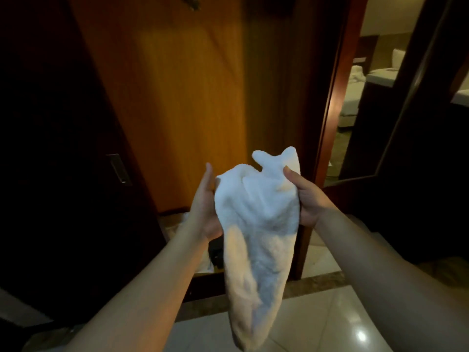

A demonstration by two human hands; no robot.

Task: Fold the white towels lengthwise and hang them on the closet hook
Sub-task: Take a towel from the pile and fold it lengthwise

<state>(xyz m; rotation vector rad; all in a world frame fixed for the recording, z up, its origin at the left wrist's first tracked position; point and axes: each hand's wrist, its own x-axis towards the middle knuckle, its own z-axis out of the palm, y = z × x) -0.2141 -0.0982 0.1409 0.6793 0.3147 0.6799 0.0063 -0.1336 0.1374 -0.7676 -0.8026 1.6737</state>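
**A soft towel held up in two hands**

From the head view, a person stands in front of a wooden closet door [177, 97] and holds one white towel [256, 219] up in the air, over the tiled floor [317, 326]. Nothing carries the towel but the hands.

The right hand [304, 196] has its fingers curled round a bunched top corner of the towel and grips it tight. Two little ends of cloth poke up above that grip. The left hand [205, 204] is on the other side, with straight fingers laid flat against the towel's edge, not curled round it.

The rest of the towel hangs down between the two arms in a long, loose bundle.

The towel looks soft, floppy and light. It will sag and bunch wherever it is let go. I think the best places to take hold are the two top corners, so it can be pulled flat before folding. It is not folded neatly yet.
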